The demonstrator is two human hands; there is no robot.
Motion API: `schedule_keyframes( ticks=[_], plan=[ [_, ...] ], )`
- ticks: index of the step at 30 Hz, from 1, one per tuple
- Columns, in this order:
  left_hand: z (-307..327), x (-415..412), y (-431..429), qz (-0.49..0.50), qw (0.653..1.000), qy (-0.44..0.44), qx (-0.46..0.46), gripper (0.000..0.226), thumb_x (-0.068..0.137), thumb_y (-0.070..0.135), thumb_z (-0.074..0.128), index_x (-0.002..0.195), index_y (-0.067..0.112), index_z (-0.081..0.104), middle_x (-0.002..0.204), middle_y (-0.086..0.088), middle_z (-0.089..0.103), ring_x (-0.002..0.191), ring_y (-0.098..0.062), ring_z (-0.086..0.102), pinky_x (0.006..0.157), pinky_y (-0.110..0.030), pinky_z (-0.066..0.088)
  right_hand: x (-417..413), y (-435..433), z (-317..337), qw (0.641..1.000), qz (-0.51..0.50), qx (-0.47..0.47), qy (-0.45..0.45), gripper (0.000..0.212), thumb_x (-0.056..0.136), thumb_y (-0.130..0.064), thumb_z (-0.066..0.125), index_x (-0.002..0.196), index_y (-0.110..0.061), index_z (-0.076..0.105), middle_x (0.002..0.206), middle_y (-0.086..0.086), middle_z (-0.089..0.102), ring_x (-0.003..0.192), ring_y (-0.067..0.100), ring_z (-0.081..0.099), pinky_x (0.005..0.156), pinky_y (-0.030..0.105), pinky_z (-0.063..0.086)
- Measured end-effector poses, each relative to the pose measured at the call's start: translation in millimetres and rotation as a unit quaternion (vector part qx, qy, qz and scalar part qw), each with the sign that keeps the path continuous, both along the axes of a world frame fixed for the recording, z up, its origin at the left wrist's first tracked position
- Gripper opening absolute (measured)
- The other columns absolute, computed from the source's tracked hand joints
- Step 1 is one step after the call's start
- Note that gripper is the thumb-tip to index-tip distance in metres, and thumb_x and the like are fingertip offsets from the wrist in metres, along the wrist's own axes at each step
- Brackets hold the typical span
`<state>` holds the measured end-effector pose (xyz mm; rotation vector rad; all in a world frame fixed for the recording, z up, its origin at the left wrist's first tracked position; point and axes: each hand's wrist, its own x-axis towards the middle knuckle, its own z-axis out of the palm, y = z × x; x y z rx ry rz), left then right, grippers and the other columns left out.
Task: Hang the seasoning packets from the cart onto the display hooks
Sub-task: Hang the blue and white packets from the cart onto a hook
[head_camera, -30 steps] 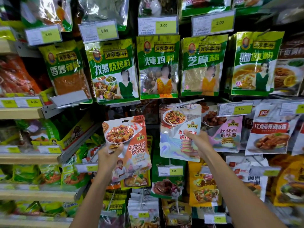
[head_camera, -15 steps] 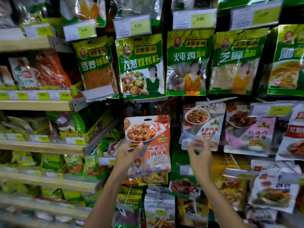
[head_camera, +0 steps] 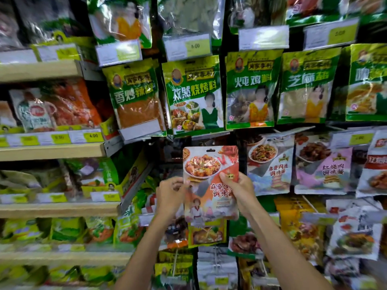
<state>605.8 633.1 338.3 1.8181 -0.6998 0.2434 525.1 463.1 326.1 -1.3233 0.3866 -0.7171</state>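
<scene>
An orange and white seasoning packet [head_camera: 206, 164] with a tofu dish picture is held upright in front of the display wall, its hang hole at the top. My left hand [head_camera: 170, 195] pinches its left edge. My right hand [head_camera: 237, 190] grips its right side, thumb across the front. Behind the packet's top lies a dark gap in the display; no hook is clearly visible there. The cart is out of view.
Green spice packets [head_camera: 193, 95] hang in a row just above. A noodle-picture sauce packet [head_camera: 270, 164] hangs to the right, more packets [head_camera: 207, 234] hang below. Wooden shelves [head_camera: 52, 151] with bagged goods and price tags stand at the left.
My right hand has left the noodle-picture packet and moved left onto the orange packet, which both hands now hold. The view has swung left, shifting the display to the right.
</scene>
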Motion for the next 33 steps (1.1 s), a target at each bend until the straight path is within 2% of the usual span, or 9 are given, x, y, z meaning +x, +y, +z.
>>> schedule_keyframes(
  ticks=[4,6,11,16,18,21,25,27,33],
  plan=[
    [29.9,-4.1,18.0,0.109,0.99,-0.09,-0.012,0.014,0.091,0.021,0.061,0.088,0.013,0.073,0.08,-0.002,0.073,0.076,-0.013,0.067,0.071,-0.036,0.056,9.2,-12.1,10.7,0.999,-0.03,-0.001,-0.01,0.011,0.084,-0.016,0.072,0.091,-0.011,0.066,0.085,0.007,0.074,0.07,0.016,0.072,0.056,0.023,0.055],
    [56.4,-10.0,22.7,0.137,0.971,-0.191,-0.043,0.014,0.093,0.02,0.059,0.097,0.013,0.071,0.084,-0.002,0.074,0.078,-0.013,0.068,0.071,-0.036,0.057,14.2,-18.5,14.2,0.999,-0.041,-0.013,-0.003,0.017,0.083,-0.016,0.073,0.095,-0.006,0.067,0.091,0.011,0.073,0.077,0.021,0.071,0.065,0.031,0.058],
    [136.6,-13.0,10.7,0.152,0.913,-0.368,-0.085,0.02,0.094,0.012,0.053,0.109,0.005,0.066,0.1,-0.009,0.069,0.093,-0.021,0.063,0.081,-0.019,0.041,18.6,-24.1,11.4,0.997,-0.055,-0.044,0.021,0.017,0.08,-0.022,0.075,0.088,-0.011,0.066,0.095,0.016,0.072,0.093,0.033,0.068,0.088,0.048,0.053],
    [204.0,1.8,-26.7,0.183,0.847,-0.495,-0.061,0.031,0.097,0.013,0.048,0.124,0.001,0.056,0.123,-0.016,0.06,0.117,-0.028,0.053,0.103,-0.033,0.039,21.5,-28.2,7.3,0.998,-0.041,-0.037,0.004,0.019,0.082,-0.017,0.073,0.092,-0.002,0.066,0.094,0.021,0.071,0.093,0.038,0.067,0.085,0.049,0.052],
    [228.1,13.3,-39.7,0.215,0.82,-0.529,-0.043,0.035,0.098,0.017,0.045,0.13,0.004,0.052,0.132,-0.015,0.054,0.124,-0.029,0.049,0.108,-0.036,0.033,25.8,-30.2,7.0,0.998,-0.033,-0.041,0.017,0.016,0.084,-0.016,0.072,0.093,-0.004,0.066,0.094,0.019,0.072,0.091,0.035,0.068,0.083,0.049,0.055],
    [253.2,30.4,-55.0,0.243,0.797,-0.553,0.001,0.042,0.099,0.022,0.038,0.136,0.003,0.045,0.138,-0.017,0.049,0.128,-0.03,0.046,0.109,-0.039,0.03,30.6,-33.5,8.3,0.999,-0.035,-0.031,0.02,0.012,0.085,-0.014,0.07,0.093,-0.005,0.066,0.09,0.013,0.073,0.084,0.025,0.07,0.067,0.032,0.055],
    [258.8,49.9,-68.4,0.236,0.781,-0.573,0.082,0.046,0.099,0.023,0.035,0.138,-0.001,0.042,0.139,-0.019,0.048,0.129,-0.032,0.044,0.112,-0.043,0.031,38.4,-41.0,7.7,0.998,-0.048,-0.022,0.033,0.015,0.086,-0.012,0.069,0.094,0.0,0.065,0.093,0.02,0.071,0.086,0.032,0.068,0.075,0.039,0.054],
    [258.6,55.8,-70.6,0.231,0.774,-0.584,0.078,0.044,0.099,0.022,0.039,0.135,-0.002,0.046,0.135,-0.019,0.051,0.126,-0.032,0.048,0.11,-0.044,0.034,44.4,-44.5,7.6,0.997,-0.056,-0.026,0.041,0.012,0.086,-0.014,0.069,0.09,-0.003,0.065,0.092,0.018,0.072,0.082,0.028,0.068,0.07,0.034,0.053],
    [256.4,64.2,-67.1,0.223,0.733,-0.641,0.048,0.039,0.094,0.016,0.054,0.127,-0.004,0.053,0.125,-0.021,0.058,0.115,-0.033,0.057,0.104,-0.046,0.042,72.2,-57.3,9.4,0.99,-0.105,-0.038,0.083,0.014,0.087,-0.019,0.069,0.08,-0.007,0.067,0.091,0.02,0.071,0.09,0.036,0.065,0.084,0.047,0.05]
  ],
)
